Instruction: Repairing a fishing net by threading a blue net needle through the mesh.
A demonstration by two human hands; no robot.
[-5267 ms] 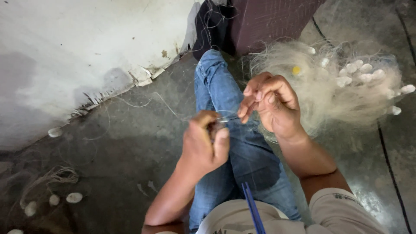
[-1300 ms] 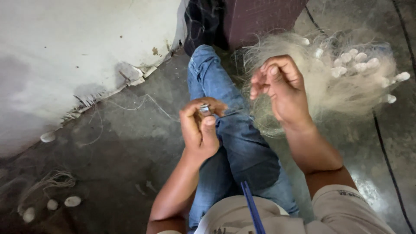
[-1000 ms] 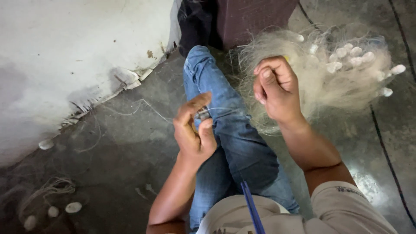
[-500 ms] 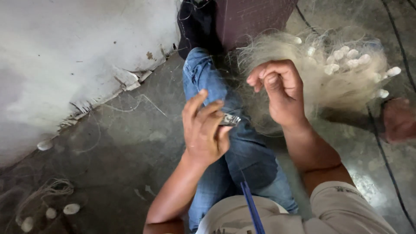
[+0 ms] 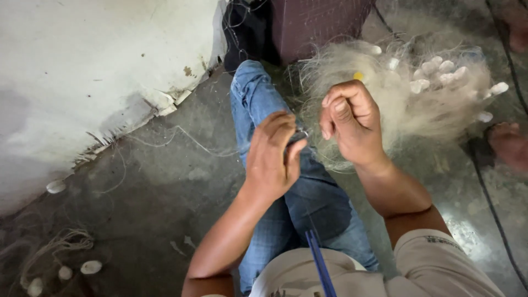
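Observation:
I sit on a concrete floor with one leg in blue jeans (image 5: pixel 258 104) stretched out ahead. My left hand (image 5: pixel 272 157) is over the thigh, its fingers pinched on a small metal clipper (image 5: pixel 300 133). My right hand (image 5: pixel 352 124) is beside it to the right, with fingers curled shut on thin strands of a pale fishing net (image 5: pixel 401 93). The net lies bunched on the floor behind that hand, with several white floats (image 5: pixel 434 69) and a small yellow piece (image 5: pixel 358 76) in it. The line between the two hands is too fine to see clearly.
A stained white wall (image 5: pixel 82 66) runs along the left. A dark maroon box (image 5: pixel 319 22) and black cloth (image 5: pixel 247 33) stand beyond my foot. Loose line and white floats (image 5: pixel 60 269) lie at the lower left. Another person's foot (image 5: pixel 509 146) is at the right edge.
My left hand has turned and closed over the clipper above the thigh. My right hand stayed pinched on the net strands. Another person's foot has come in at the right edge.

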